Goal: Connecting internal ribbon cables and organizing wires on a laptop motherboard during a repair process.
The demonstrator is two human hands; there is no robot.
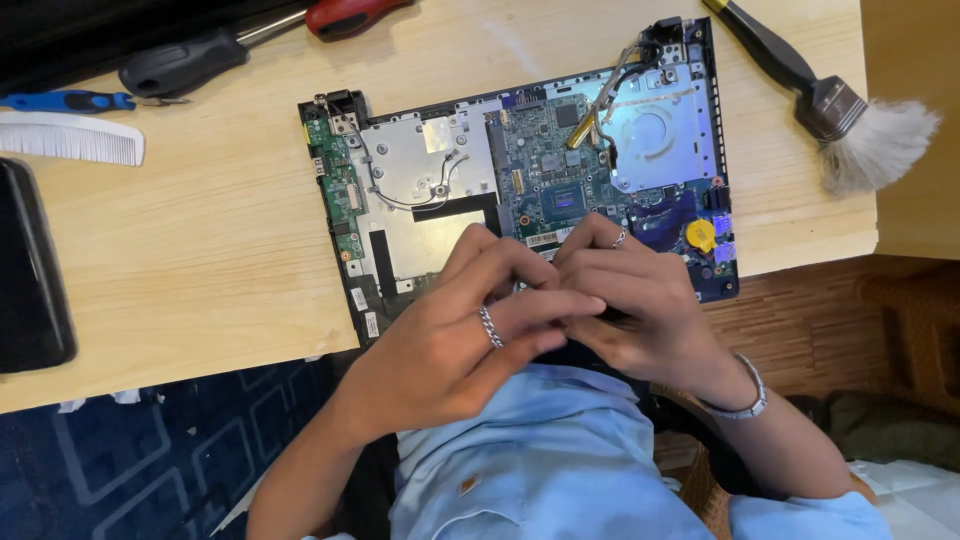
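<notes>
An opened laptop base (pixel 420 180) lies on the wooden table (pixel 200 260), with its green and blue circuit board (pixel 560 170), silver plates and a yellow coin cell (pixel 701 235) exposed. My left hand (pixel 470 330), a ring on one finger, and my right hand (pixel 645 300), with a ring and a wrist bracelet, meet over the laptop's near edge. Their fingertips press together around a small black part (pixel 612 317), which is mostly hidden by the fingers. The near middle of the board is covered by my hands.
A black-handled brush (pixel 840 110) with pale bristles lies at the right. At the back left lie screwdrivers with black (pixel 185 62), red (pixel 350 14) and blue (pixel 65 101) handles, plus a white comb (pixel 70 138). A black flat device (pixel 30 270) sits at the left edge.
</notes>
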